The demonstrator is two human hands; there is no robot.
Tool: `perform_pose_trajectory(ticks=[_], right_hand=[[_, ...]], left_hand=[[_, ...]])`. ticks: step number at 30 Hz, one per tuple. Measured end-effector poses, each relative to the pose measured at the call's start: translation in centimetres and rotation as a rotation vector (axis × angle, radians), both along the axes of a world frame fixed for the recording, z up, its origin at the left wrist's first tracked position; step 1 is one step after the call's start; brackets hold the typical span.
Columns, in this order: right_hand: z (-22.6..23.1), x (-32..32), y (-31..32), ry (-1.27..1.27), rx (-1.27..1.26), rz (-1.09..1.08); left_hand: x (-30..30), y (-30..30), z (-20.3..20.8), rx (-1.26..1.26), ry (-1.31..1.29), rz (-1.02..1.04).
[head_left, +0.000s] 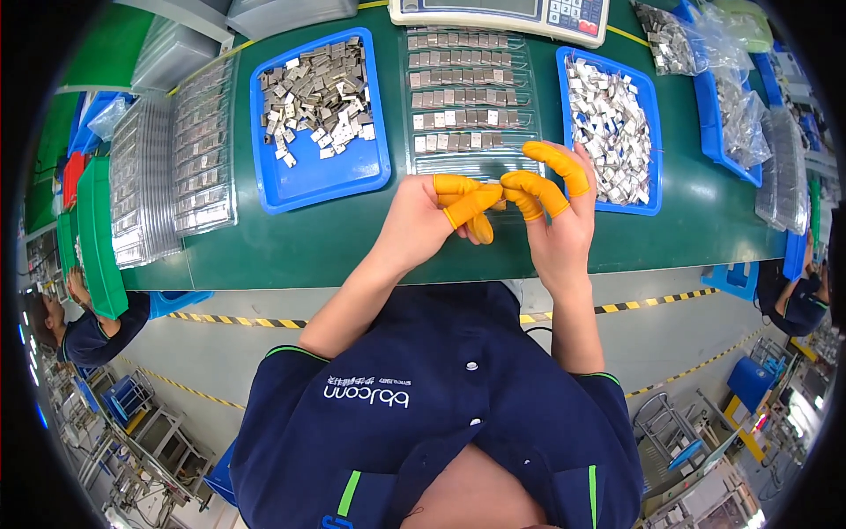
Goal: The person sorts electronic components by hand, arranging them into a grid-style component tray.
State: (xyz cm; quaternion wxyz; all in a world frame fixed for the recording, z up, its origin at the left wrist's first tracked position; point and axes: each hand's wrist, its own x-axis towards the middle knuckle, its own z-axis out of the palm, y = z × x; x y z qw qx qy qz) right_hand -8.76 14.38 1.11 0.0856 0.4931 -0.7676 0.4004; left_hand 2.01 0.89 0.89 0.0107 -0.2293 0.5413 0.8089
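My left hand [425,219] and my right hand [561,222] meet fingertip to fingertip just above the near edge of the clear plastic tray [458,165]. Orange-yellow finger cots cover several fingers of each. The left fingers are pinched together, and what they hold is hidden. On my right hand the thumb and a finger close against the left fingertips, while another finger is raised. Rows of small metal parts [463,97] fill the tray's slots. To the left stands a blue tray [304,181] of loose metal parts; another blue tray [648,210] on the right holds silvery-white ones.
Stacked clear trays [145,189] stand at the left beside a green bin [99,238]. A scale [502,19] sits at the back. Bagged parts [740,119] lie in a blue bin at the right. Co-workers [110,326] work at both sides.
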Motion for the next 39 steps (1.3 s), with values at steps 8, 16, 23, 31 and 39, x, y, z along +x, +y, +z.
perform_pose_trajectory(ticks=[8, 16, 23, 31, 39], right_hand=[[0.4, -0.4, 0.2, -0.091, 0.004, 0.017], [0.4, -1.0, -1.4, -0.030, 0.072, 0.093], [0.0, -0.4, -2.2, -0.079, 0.115, 0.036], [-1.9, -4.5, -1.5, 0.189, 0.428, -0.046], [-1.7, -4.5, -2.1, 0.091, 0.421, -0.058]], left_hand=[[-0.4, 0.4, -0.3, -0.054, 0.032, 0.100], [-0.3, -0.2, -1.3, -0.054, 0.092, 0.174], [-0.5, -0.4, -1.0, 0.016, 0.083, 0.185], [1.7, -1.2, -1.3, -0.620, 0.092, 0.207], [5.1, -3.0, -1.9, -0.701, 0.086, 0.462]])
